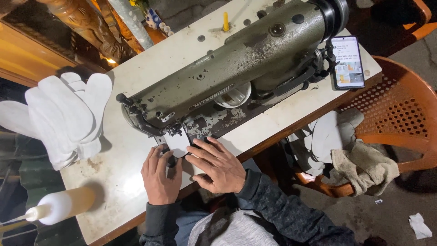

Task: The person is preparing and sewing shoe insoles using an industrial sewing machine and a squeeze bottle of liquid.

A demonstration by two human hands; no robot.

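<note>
Hands both flat on the white sewing table [136,73], at its near edge, right in front of the needle end of the machine. Left hand [160,177] lies palm down, fingers spread and pressing on the table just beside a small white cloth piece [178,143]; grasps nothing. Right hand [219,166] also open and palm down, fingertips touching the cloth piece from the right, nothing clenched. Cloth piece sits under the presser foot area, between the two hands and the machine head.

Sewing machine [236,64] is old, olive-grey, paint worn, lying diagonally across the table from near-left to far-right corner. Yellow spool pin [225,20] stands upright behind it near the far edge. Stack of white gloves [66,116] hangs over the left edge. White squeeze bottle [61,205] lies at the near-left corner, nozzle pointing left off the table. Phone [348,62], screen lit, lies at the right edge beside the machine's handwheel end.

Orange plastic chair [400,114] stands just right of the table, carrying more pale gloves [330,134] and a beige rag [364,166]. Paper scrap [419,226] on the floor.
</note>
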